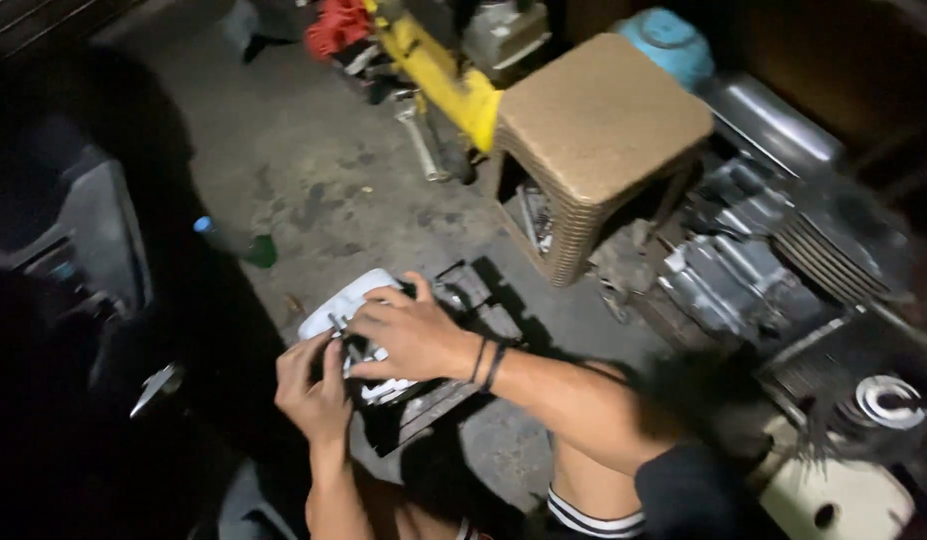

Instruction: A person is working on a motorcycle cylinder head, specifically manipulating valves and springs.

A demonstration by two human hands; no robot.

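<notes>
Dim workshop light is falling on a stained concrete floor (313,170), where a white engine part (345,303) with small metal fittings is lying on a dark frame. Right hand (408,335) is pressing on top of it with fingers curled; left hand (313,385) is gripping its near edge. It is looking stiff, rather heavy and probably oily, so the edges are seeming safest. A woven brown stool (598,125) is standing behind, beside a metal engine block (738,275)

dim, stained concrete floor (313,170) strewn with metal engine parts (743,270), a tan woven stool (598,125) standing among them.
</notes>
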